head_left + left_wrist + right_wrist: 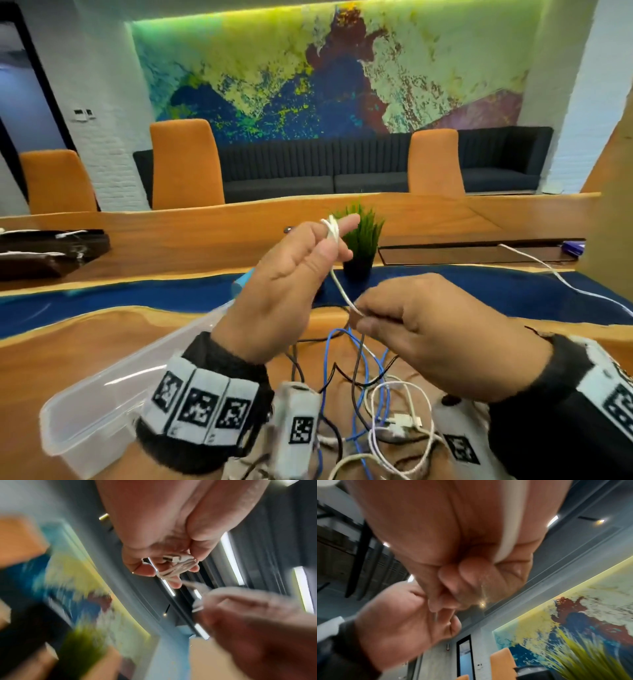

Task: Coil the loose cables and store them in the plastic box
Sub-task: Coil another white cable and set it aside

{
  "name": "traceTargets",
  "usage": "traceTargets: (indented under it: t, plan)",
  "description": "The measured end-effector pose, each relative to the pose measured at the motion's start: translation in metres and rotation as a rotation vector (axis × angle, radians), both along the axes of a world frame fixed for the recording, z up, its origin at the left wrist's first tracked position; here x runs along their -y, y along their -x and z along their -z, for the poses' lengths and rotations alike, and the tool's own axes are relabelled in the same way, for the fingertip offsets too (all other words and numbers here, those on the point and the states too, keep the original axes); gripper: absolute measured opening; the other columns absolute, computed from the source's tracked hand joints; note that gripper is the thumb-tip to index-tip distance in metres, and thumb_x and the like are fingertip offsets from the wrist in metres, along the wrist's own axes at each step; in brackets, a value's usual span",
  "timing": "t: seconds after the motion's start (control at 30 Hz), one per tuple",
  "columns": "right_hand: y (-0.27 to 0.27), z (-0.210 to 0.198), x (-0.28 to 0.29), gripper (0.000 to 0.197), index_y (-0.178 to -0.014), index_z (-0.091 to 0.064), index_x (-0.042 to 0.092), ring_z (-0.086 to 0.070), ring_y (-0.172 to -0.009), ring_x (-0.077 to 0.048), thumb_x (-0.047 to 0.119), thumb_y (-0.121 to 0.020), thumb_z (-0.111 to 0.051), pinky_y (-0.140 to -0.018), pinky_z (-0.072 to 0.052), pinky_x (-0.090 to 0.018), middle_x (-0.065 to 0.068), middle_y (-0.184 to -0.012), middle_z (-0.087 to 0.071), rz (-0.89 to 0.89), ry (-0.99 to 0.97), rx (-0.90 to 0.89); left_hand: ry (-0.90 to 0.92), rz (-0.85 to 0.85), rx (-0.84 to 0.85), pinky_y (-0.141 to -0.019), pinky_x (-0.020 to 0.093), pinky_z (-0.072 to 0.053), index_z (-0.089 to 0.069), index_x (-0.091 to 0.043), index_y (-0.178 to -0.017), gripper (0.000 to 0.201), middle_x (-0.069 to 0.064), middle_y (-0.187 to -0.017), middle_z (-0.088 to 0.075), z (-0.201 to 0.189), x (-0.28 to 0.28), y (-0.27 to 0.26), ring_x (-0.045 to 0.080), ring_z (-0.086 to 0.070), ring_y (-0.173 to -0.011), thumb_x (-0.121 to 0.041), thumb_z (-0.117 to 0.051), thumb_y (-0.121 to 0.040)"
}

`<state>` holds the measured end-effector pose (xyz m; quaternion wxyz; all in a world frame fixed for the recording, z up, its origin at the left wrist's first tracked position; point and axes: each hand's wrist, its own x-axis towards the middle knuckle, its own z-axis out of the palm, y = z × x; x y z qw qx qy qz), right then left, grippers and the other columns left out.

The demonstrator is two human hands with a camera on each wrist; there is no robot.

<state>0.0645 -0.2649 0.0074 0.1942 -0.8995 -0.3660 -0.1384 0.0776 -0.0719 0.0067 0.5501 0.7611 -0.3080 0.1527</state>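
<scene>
Cables (363, 394), blue, black and white, sprawl tangled on the wooden worktop (102, 329) nearest the camera, with the clear plastic box (102, 397) just left of them. Above the heap, the right hand (431, 335) pinches a white cable (342, 291) between thumb and fingers. That strand climbs to the raised left hand (291, 284), looped round its fingers (346, 221) in a small coil. Beyond, a potted grass plant (361, 240).
</scene>
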Motion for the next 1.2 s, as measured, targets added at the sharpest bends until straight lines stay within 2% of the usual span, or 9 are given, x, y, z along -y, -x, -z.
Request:
traceTargets:
  t: [0.07, 0.17, 0.37, 0.47, 0.6, 0.67, 0.83, 1.07, 1.2]
  plan:
    - [0.007, -0.009, 0.002, 0.026, -0.087, -0.065, 0.021, -0.056, -0.077, -0.009, 0.038, -0.096, -0.048, -0.070, -0.046, -0.033, 0.008, -0.079, -0.061, -0.008, -0.045, 0.132, -0.234, -0.049, 0.077, -0.093, 0.016, -0.042, -0.061, -0.021, -0.096, 0.023, -0.022, -0.128, -0.061, 0.007, 0.002, -0.003, -0.010, -0.054, -0.114, -0.030, -0.040, -0.100]
    - [0.007, -0.017, 0.013, 0.018, -0.089, -0.069, 0.024, -0.057, -0.077, -0.005, 0.033, -0.092, -0.053, -0.069, -0.045, -0.024, 0.012, -0.079, -0.064, 0.034, -0.258, 0.286, -0.225, 0.033, -0.010, -0.079, 0.019, -0.043, -0.059, -0.016, -0.088, 0.024, -0.023, -0.091, -0.064, 0.008, 0.004, -0.001, -0.001, -0.057, -0.086, -0.027, -0.040, -0.099]
    - [-0.015, -0.006, 0.021, 0.021, -0.093, -0.072, 0.019, -0.057, -0.077, -0.006, 0.029, -0.093, -0.053, -0.068, -0.043, -0.019, 0.009, -0.079, -0.066, 0.204, -0.490, 0.261, 0.103, 0.292, -0.396, -0.073, 0.036, -0.032, -0.055, -0.006, -0.084, 0.031, 0.006, -0.103, -0.075, 0.011, 0.015, 0.005, 0.017, -0.045, -0.079, -0.030, -0.040, -0.097]
    - [-0.024, 0.003, 0.023, 0.018, -0.095, -0.071, 0.023, -0.054, -0.072, -0.006, 0.027, -0.097, -0.053, -0.063, -0.041, -0.019, 0.012, -0.073, -0.061, 0.259, -0.424, 0.176, 0.293, 0.315, -0.441, -0.063, 0.029, -0.035, -0.059, -0.017, -0.080, 0.025, 0.006, -0.093, -0.071, 0.012, 0.013, 0.003, 0.012, -0.045, -0.070, -0.028, -0.044, -0.097]
    - [-0.027, 0.009, 0.025, 0.018, -0.101, -0.070, 0.027, -0.055, -0.074, -0.005, 0.026, -0.098, -0.052, -0.067, -0.047, -0.027, 0.011, -0.077, -0.061, 0.334, -0.262, 0.033, 0.522, 0.190, -0.530, -0.054, 0.021, -0.040, -0.057, -0.012, -0.079, 0.026, 0.005, -0.081, -0.065, 0.008, 0.002, -0.007, 0.010, -0.045, -0.063, -0.033, -0.052, -0.093]
    - [-0.024, 0.009, 0.022, 0.016, -0.105, -0.068, 0.031, -0.057, -0.082, -0.008, 0.028, -0.097, -0.054, -0.076, -0.050, -0.034, 0.010, -0.087, -0.063, 0.354, -0.181, 0.011, 0.500, 0.131, -0.510, -0.052, 0.020, -0.039, -0.058, -0.012, -0.079, 0.026, 0.005, -0.079, -0.063, 0.008, 0.001, -0.010, 0.010, -0.045, -0.061, -0.035, -0.052, -0.089]
    - [-0.011, 0.002, 0.005, 0.040, -0.130, -0.051, 0.041, -0.056, -0.091, 0.009, 0.042, -0.091, -0.060, -0.075, -0.042, -0.010, 0.020, -0.112, -0.059, 0.118, -0.379, -0.055, 0.277, 0.110, -0.364, -0.046, 0.020, -0.032, -0.066, -0.016, -0.077, 0.031, 0.015, -0.072, -0.050, 0.011, 0.011, -0.002, 0.012, -0.039, -0.055, -0.038, -0.055, -0.095]
    - [-0.011, 0.015, -0.011, 0.019, -0.098, -0.070, 0.025, -0.060, -0.082, -0.010, 0.032, -0.095, -0.053, -0.070, -0.046, -0.028, 0.009, -0.084, -0.065, 0.067, -0.555, 0.205, 0.339, 0.064, -0.305, -0.044, 0.022, -0.030, -0.050, 0.001, -0.098, 0.036, 0.004, -0.059, -0.046, 0.006, 0.024, 0.008, 0.012, -0.036, -0.050, -0.034, -0.051, -0.093]
    - [-0.011, 0.014, -0.013, 0.016, -0.097, -0.071, 0.025, -0.060, -0.069, -0.003, 0.023, -0.098, -0.055, -0.058, -0.040, -0.012, 0.020, -0.071, -0.063, 0.052, -0.739, 0.119, 0.453, 0.112, -0.361, -0.049, 0.019, -0.040, -0.051, 0.000, -0.109, 0.029, 0.007, -0.069, -0.057, 0.007, 0.027, 0.008, 0.013, -0.046, -0.056, -0.025, -0.051, -0.095]
